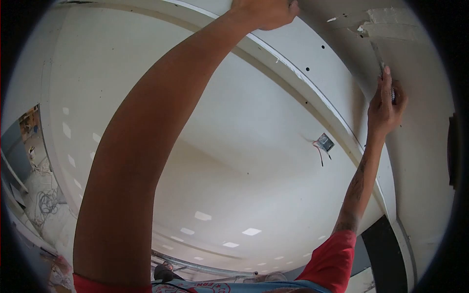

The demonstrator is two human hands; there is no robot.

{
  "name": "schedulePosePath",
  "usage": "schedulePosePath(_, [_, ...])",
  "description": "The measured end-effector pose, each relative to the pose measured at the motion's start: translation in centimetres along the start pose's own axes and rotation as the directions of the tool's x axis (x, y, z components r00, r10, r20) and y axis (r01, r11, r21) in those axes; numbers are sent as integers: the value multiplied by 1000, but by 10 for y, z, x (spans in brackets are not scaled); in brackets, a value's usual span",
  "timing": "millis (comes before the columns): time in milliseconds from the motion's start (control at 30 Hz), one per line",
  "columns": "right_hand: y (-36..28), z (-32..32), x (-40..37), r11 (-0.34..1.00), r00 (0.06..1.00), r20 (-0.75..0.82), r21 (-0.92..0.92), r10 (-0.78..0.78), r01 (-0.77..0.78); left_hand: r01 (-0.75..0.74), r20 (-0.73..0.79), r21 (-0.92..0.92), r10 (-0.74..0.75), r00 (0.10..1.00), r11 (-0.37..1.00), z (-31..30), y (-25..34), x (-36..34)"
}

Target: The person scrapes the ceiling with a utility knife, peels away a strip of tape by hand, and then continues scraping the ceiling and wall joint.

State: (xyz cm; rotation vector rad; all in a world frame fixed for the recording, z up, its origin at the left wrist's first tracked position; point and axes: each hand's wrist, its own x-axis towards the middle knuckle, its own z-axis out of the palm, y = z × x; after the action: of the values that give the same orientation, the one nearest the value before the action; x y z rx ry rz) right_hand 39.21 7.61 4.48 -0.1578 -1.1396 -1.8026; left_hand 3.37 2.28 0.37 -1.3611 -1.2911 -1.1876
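White drywall (244, 161) is stretching overhead across most of the view, and the person is reaching up to it with both arms. The left hand (264, 12) is pressing against a raised drywall band (303, 53) that is running from the upper left down toward the lower right. Its fingers are curling in toward the palm and are mostly cut off at the top edge, so it cannot be told whether they are gripping anything.

Farther right, the right hand (386, 105) is wrapping its fingers tightly around the dark handle of a narrow-bladed tool (378, 58), with the index finger lying stretched along the blade. The blade is pointing upward, with its tip at or just beside a ragged torn patch (386, 24) in the board at the upper right.

Between the two arms, just left of the band, an electrical box (324, 143) is sitting in the board with loose wires hanging from it. Red sleeves (334, 259) are showing at the near edge. Rectangular ceiling lights (251, 231) are glowing in the far part of the room, and coiled cable (47, 202) is lying at the far left.
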Motion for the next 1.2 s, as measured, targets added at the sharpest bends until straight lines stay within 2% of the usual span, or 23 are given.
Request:
schedulePosePath(100, [-3,4,17,998,996,-74,-40,-58,55,26,32,6,-26,999,1000,0,1,0])
schedulePosePath(167, [-11,4,22,998,995,-92,-54,-39,34,23,32,8,-23,999,1000,3,0,2])
schedulePosePath(267, [-21,7,23,996,994,-114,-87,-4,-6,14,-47,-5,-14,999,1000,7,-3,2])
schedulePosePath(367, [-24,10,21,993,994,-106,-117,12,-24,2,-27,6,-2,1000,1000,4,-2,1])
schedulePosePath(433, [-24,11,20,992,995,-97,-122,8,-20,27,72,12,-27,997,1000,-4,0,0])
schedulePosePath(533, [-17,9,20,998,996,-87,-57,-24,19,16,98,25,-19,995,1000,-4,1,0])
schedulePosePath(633, [-12,7,26,998,995,-83,-29,-60,58,-25,-10,68,26,1000,997,4,-3,3])
schedulePosePath(733, [-10,-3,26,997,997,-25,-43,-67,66,-8,59,74,4,998,997,-2,-2,2])
schedulePosePath(800, [-11,-13,28,980,983,155,-156,-100,124,-6,42,45,4,999,999,-1,-4,2])
schedulePosePath(833, [-10,-19,19,979,982,157,-161,-104,129,-7,36,17,6,999,1000,0,-4,1])
schedulePosePath(867, [-7,-18,7,983,964,246,-130,-97,132,-5,20,18,4,1000,1000,-6,-4,1])
schedulePosePath(900, [-7,-15,-2,986,940,329,-99,-93,132,8,78,3,-8,997,1000,-12,-4,2])
schedulePosePath(933, [-7,-15,-13,998,948,318,-56,11,8,20,147,-17,-18,989,1000,-16,-2,1])
schedulePosePath(967, [-13,-19,-11,998,944,330,-58,10,10,18,155,-27,-13,988,999,-14,-2,2])
schedulePosePath(1033, [-32,-31,5,998,966,249,3,65,-68,17,70,-17,-15,997,1000,-4,-2,3])
schedulePosePath(1067, [-31,-30,11,1000,980,200,23,-14,9,20,79,-24,-18,997,1000,0,-2,2])
schedulePosePath(1100, [-30,-28,17,1000,979,203,27,-16,11,3,36,-12,-3,999,1000,2,-4,3])
schedulePosePath(1167, [-27,-31,30,983,982,187,178,19,-53,-14,-1,-1,14,1000,1000,5,-6,2])
schedulePosePath(1200, [-26,-36,40,989,987,149,143,-66,44,-20,-15,3,20,1000,1000,6,-6,2])
